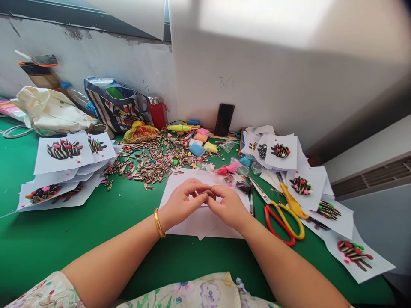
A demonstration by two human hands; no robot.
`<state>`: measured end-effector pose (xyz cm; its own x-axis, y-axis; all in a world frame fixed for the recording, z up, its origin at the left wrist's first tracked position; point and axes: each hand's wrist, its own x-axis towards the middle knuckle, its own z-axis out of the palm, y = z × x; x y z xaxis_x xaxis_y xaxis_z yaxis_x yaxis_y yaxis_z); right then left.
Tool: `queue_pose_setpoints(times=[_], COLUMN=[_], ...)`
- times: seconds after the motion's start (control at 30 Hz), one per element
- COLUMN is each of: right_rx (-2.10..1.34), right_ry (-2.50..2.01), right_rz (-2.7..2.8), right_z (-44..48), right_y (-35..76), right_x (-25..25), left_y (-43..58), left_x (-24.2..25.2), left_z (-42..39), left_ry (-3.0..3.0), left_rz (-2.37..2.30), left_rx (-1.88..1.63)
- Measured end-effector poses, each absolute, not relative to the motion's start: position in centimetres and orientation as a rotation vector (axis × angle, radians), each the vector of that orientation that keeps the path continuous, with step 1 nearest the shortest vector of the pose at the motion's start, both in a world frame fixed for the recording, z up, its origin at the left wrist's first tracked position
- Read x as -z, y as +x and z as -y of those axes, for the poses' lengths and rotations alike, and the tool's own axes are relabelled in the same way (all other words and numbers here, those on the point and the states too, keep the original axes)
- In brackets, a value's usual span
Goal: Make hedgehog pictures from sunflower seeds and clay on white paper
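My left hand and my right hand meet over white paper sheets. Pinched between the fingertips of both is a small brown lump of modelling clay, partly covered by the fingers. Behind the hands lie small plastic bags with red and pink clay. A black pen rests at the paper's right edge. Close by on the right are scissors with one red and one yellow handle, blades spread, and a yellow utility knife.
Striped sunflower seeds are heaped at the back left, beside coloured clay blocks. Cards with seed hedgehogs are stacked at left and right. A phone leans on the wall; a red bottle and bags stand further left.
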<state>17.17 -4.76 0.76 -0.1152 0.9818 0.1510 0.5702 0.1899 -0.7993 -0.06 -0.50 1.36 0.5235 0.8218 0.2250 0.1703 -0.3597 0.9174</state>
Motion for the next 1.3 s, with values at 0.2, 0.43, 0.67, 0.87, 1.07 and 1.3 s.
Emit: queue_pose_setpoints(times=[0.2, 0.43, 0.67, 0.87, 1.07, 1.3], right_rx=[-0.857, -0.806, -0.781, -0.902, -0.819, -0.878], right_ry=[-1.371, -1.422, -1.427, -1.330, -1.400, -1.335], right_rz=[1.677, 1.623, 1.712, 1.649, 1.760, 1.682], right_z=[4.79, 4.38, 4.85, 4.52, 4.79, 4.70], right_y=[17.29, 17.89, 17.16, 17.47, 17.08, 17.33], right_x=[-0.64, -0.54, -0.74, -0.75, -0.85, -0.82], left_y=[-0.03, -0.02, 0.00, 0.07, -0.02, 0.00], left_x=[-1.11, -1.18, -0.88, -0.94, -0.88, -0.77], left_z=[0.23, 0.30, 0.27, 0.47, 0.42, 0.49], left_ry=[1.586, 1.373, 1.591, 1.397, 1.685, 1.482], left_rz=[-0.861, -0.661, -0.885, -0.835, -0.894, -0.838], left_rx=[-0.872, -0.721, -0.906, -0.896, -0.947, -0.927])
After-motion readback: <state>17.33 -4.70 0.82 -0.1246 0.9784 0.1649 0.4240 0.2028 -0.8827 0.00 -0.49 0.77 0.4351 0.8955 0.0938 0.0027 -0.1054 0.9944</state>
